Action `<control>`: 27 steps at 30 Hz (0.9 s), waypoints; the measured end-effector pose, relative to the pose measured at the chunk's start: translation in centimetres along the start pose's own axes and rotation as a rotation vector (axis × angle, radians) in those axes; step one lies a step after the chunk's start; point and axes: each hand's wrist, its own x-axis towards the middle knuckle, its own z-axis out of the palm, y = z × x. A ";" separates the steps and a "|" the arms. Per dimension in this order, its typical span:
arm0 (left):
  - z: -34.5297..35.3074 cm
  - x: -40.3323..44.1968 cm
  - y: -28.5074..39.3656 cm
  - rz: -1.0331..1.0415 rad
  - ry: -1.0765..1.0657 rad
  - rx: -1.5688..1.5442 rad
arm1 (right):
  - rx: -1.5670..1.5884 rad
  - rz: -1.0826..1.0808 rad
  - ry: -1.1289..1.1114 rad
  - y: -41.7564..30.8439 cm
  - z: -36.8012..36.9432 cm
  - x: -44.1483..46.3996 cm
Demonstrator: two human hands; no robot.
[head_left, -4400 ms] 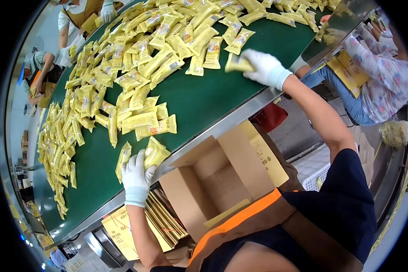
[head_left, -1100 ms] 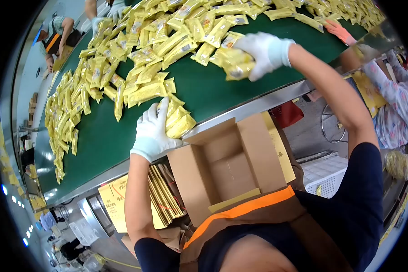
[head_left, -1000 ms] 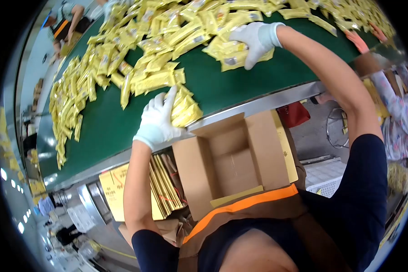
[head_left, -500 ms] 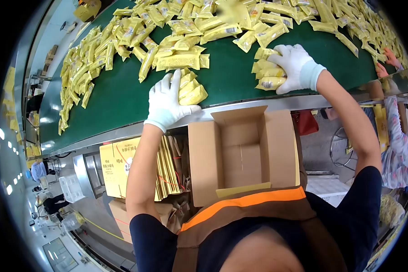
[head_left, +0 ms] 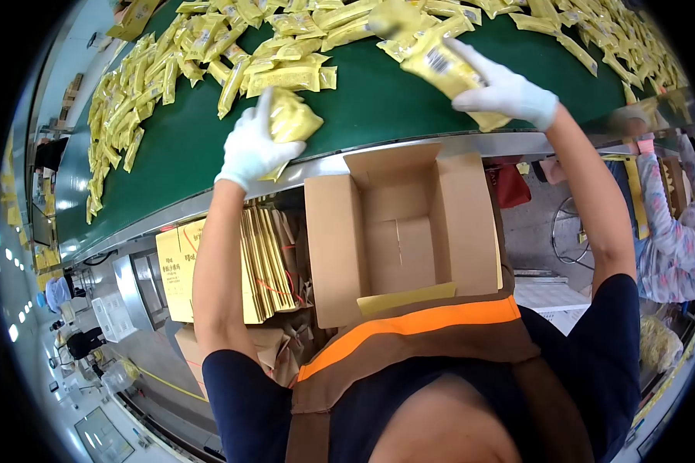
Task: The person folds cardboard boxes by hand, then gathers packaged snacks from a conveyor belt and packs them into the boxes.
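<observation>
My left hand (head_left: 253,148), in a white glove, is closed around a small stack of yellow packets (head_left: 295,119) over the near edge of the green conveyor belt (head_left: 363,104). My right hand (head_left: 508,89), gloved too, grips more yellow packets (head_left: 443,65). These are tilted up off the belt, and a barcode shows on the front one. How many packets each hand has cannot be made out. Between my forearms and below the belt edge stands a cardboard box (head_left: 330,247), its flaps spread and its inside bare.
Loose yellow packets (head_left: 201,35) lie heaped along the far side of the belt. A metal rail (head_left: 320,166) runs along its near edge. Folded yellow cartons (head_left: 181,270) stand left of the box. At the right is another person's patterned sleeve (head_left: 664,231).
Both hands have lifted their packets from the belt. The right-hand packets have turned, showing a barcode; the left hand has moved slightly left. The camera view has shifted a little.
</observation>
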 end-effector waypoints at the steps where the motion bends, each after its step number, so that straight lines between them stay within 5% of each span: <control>1: 0.1 -0.6 -1.9 0.014 0.064 -0.215 | 0.149 -0.149 -0.031 -1.3 0.3 -1.6; 3: -2.1 -3.0 -0.8 0.015 0.070 -0.763 | -0.126 -0.394 -0.136 -5.8 1.5 -4.8; 4: -3.5 -4.4 0.9 0.033 -0.009 -1.045 | -0.550 -0.465 -0.213 -8.8 2.8 -6.1; 6: -5.3 -6.0 3.9 0.248 -0.243 -1.244 | -0.879 -0.467 -0.396 -10.8 9.0 -7.8; 8: -5.5 -7.1 8.2 0.427 -0.546 -1.055 | -0.894 -0.434 -0.612 -10.2 14.5 -7.3; 9: -5.0 -7.7 9.2 0.496 -0.499 -0.611 | -0.495 -0.332 -0.446 -5.5 20.2 -6.9; 11: -2.5 -8.6 10.8 0.510 -0.393 0.091 | -0.444 -0.299 -0.486 -3.6 23.4 -7.6; 12: -0.5 -8.8 11.7 0.476 -0.349 0.346 | -0.797 -0.363 -0.686 -5.3 22.3 -8.5; 14: 3.0 -8.7 13.6 0.433 -0.377 0.535 | -0.716 -0.122 -0.656 -4.9 23.7 -9.0; 16: 4.8 -8.5 15.6 0.496 -0.344 0.481 | -0.524 0.266 -0.650 -5.2 24.4 -8.9; 21: 7.9 -8.2 17.4 0.541 -0.408 0.576 | -0.752 -0.116 -0.767 -5.5 22.4 -11.1; 24: 10.0 -7.9 18.2 0.530 -0.483 0.639 | -0.563 0.061 -0.714 -4.2 22.7 -11.3; 27: 11.6 -7.4 18.6 0.536 -0.548 0.587 | -0.606 -0.015 -0.876 -3.6 22.4 -10.9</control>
